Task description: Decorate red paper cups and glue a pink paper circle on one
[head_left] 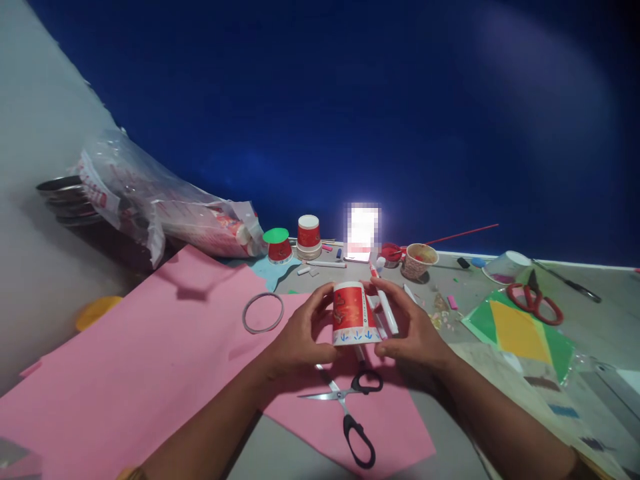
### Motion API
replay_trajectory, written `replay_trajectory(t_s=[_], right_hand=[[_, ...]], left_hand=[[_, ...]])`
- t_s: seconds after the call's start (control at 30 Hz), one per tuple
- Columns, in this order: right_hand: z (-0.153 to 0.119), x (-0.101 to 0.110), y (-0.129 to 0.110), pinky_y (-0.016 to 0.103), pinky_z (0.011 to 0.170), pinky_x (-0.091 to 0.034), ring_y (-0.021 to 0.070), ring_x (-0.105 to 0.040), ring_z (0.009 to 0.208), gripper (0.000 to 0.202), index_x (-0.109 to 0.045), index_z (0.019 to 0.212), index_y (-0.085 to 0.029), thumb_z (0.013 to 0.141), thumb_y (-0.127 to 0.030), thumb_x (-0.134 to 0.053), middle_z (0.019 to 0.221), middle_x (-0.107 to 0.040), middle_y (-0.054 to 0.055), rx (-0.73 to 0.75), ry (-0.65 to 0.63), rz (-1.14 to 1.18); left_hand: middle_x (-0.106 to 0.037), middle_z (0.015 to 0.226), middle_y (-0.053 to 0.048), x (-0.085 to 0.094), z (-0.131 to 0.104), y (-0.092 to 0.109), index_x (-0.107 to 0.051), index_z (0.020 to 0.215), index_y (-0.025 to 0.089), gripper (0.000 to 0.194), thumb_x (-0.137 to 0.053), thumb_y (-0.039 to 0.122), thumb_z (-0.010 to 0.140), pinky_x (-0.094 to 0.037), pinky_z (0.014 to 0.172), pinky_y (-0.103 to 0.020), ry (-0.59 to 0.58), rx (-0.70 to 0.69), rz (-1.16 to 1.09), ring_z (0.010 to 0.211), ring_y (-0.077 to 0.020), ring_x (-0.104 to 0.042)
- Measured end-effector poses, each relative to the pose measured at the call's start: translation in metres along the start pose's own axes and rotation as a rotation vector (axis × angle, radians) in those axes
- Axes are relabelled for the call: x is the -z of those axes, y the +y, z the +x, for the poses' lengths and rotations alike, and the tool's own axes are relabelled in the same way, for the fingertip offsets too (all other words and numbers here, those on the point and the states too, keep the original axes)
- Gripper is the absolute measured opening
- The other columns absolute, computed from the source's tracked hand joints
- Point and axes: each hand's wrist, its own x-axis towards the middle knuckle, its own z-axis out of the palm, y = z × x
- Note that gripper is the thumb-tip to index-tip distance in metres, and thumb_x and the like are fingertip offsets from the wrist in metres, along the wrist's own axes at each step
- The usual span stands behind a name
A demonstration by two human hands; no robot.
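A red and white paper cup (350,310) with blue marks along its lower rim is held upside down between both hands. My left hand (305,333) is closed round the cup's left side, fingers above and thumb below. My right hand (413,330) grips the right side, with a white marker (387,310) with a red tip between its fingers. Beneath the hands, black-handled scissors (343,395) lie spread open on pink paper (400,427). Another white pen shows partly behind the cup.
Behind stand upturned cups (309,233), a bright phone (363,230) and a stained cup (419,260). A grey ring (263,313) lies left of the hands. To the right are red-handled scissors (535,303) on green and yellow sheets (520,330). A plastic bag (175,210) lies back left.
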Motion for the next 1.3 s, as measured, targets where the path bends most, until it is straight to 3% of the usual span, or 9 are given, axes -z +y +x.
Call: replay_trajectory(t_s=[0.17, 0.33, 0.43, 0.57, 0.7, 0.93, 1.13, 1.23, 1.3], right_hand=[[0.001, 0.006, 0.003, 0.053, 0.119, -0.042, 0.0342, -0.049, 0.146, 0.091, -0.049, 0.153, -0.037, 0.074, -0.045, -0.092, 0.159, -0.051, 0.009, 0.016, 0.014, -0.332], [0.005, 0.014, 0.009, 0.048, 0.103, -0.052, 0.0322, -0.06, 0.129, 0.065, -0.057, 0.149, -0.027, 0.092, -0.053, -0.07, 0.143, -0.062, 0.013, 0.103, 0.027, -0.509], [0.008, 0.018, 0.014, 0.044, 0.098, -0.052, 0.0281, -0.065, 0.118, 0.041, -0.069, 0.132, -0.025, 0.104, -0.047, -0.05, 0.129, -0.071, 0.011, 0.112, 0.146, -0.54], [0.014, 0.022, 0.022, 0.039, 0.084, -0.055, 0.0246, -0.069, 0.097, 0.03, -0.075, 0.114, -0.024, 0.099, -0.04, -0.055, 0.111, -0.076, 0.008, -0.031, 0.291, -0.632], [0.016, 0.024, 0.022, 0.039, 0.084, -0.052, 0.0254, -0.068, 0.093, 0.024, -0.075, 0.111, -0.022, 0.093, -0.031, -0.062, 0.102, -0.078, 0.007, -0.157, 0.283, -0.881], [0.012, 0.017, 0.013, 0.037, 0.091, -0.047, 0.029, -0.064, 0.113, 0.026, -0.075, 0.119, -0.02, 0.097, -0.029, -0.065, 0.116, -0.078, 0.01, -0.211, 0.111, -1.221], [0.011, 0.011, 0.008, 0.039, 0.083, -0.046, 0.0318, -0.063, 0.108, 0.022, -0.078, 0.112, -0.021, 0.099, -0.029, -0.063, 0.111, -0.078, 0.013, -0.188, 0.059, -1.327], [0.01, 0.012, 0.008, 0.041, 0.081, -0.046, 0.0336, -0.061, 0.105, 0.019, -0.08, 0.105, -0.021, 0.098, -0.028, -0.064, 0.111, -0.076, 0.015, -0.178, 0.039, -1.335], [0.009, 0.011, 0.009, 0.044, 0.085, -0.047, 0.035, -0.06, 0.107, 0.019, -0.081, 0.106, -0.021, 0.097, -0.027, -0.065, 0.122, -0.073, 0.018, -0.13, 0.062, -1.321]], left_hand=[[-0.048, 0.157, -0.013, 0.009, 0.004, -0.004, -0.046, 0.148, 0.026, 0.091, -0.078, 0.009, 0.065, -0.039, 0.125, -0.056, 0.124, -0.183, 0.549, 0.147, -0.0352, -0.048], [-0.051, 0.152, -0.013, 0.017, 0.01, -0.019, -0.04, 0.151, 0.028, 0.089, -0.084, 0.022, 0.074, -0.046, 0.119, -0.055, 0.255, -0.329, 0.783, 0.144, -0.0335, -0.05], [-0.052, 0.15, -0.015, 0.016, 0.01, -0.023, -0.041, 0.151, 0.027, 0.084, -0.085, 0.028, 0.079, -0.047, 0.116, -0.057, 0.298, -0.451, 0.99, 0.142, -0.0353, -0.051], [-0.053, 0.149, -0.017, 0.014, 0.008, -0.022, -0.043, 0.151, 0.026, 0.079, -0.083, 0.025, 0.083, -0.042, 0.118, -0.059, 0.342, -0.556, 1.212, 0.145, -0.0368, -0.047], [-0.053, 0.147, -0.017, 0.013, 0.005, -0.02, -0.043, 0.151, 0.024, 0.075, -0.08, 0.022, 0.086, -0.039, 0.12, -0.059, 0.314, -0.605, 1.294, 0.144, -0.0366, -0.047], [-0.054, 0.145, -0.018, 0.004, -0.001, -0.017, -0.04, 0.152, 0.021, 0.074, -0.077, 0.025, 0.088, -0.029, 0.126, -0.062, 0.205, -0.597, 1.364, 0.146, -0.0368, -0.045], [-0.051, 0.145, -0.018, 0.012, 0.004, -0.013, -0.038, 0.153, 0.025, 0.077, -0.077, 0.021, 0.086, -0.039, 0.119, -0.061, 0.368, -0.62, 1.31, 0.14, -0.0373, -0.048], [-0.05, 0.143, -0.016, 0.018, 0.007, -0.014, -0.035, 0.154, 0.029, 0.086, -0.08, 0.022, 0.082, -0.044, 0.114, -0.06, 0.363, -0.644, 1.28, 0.137, -0.0373, -0.05], [-0.05, 0.143, -0.016, 0.02, 0.008, -0.012, -0.034, 0.155, 0.029, 0.088, -0.081, 0.024, 0.081, -0.045, 0.114, -0.058, 0.379, -0.654, 1.25, 0.136, -0.0367, -0.05]])
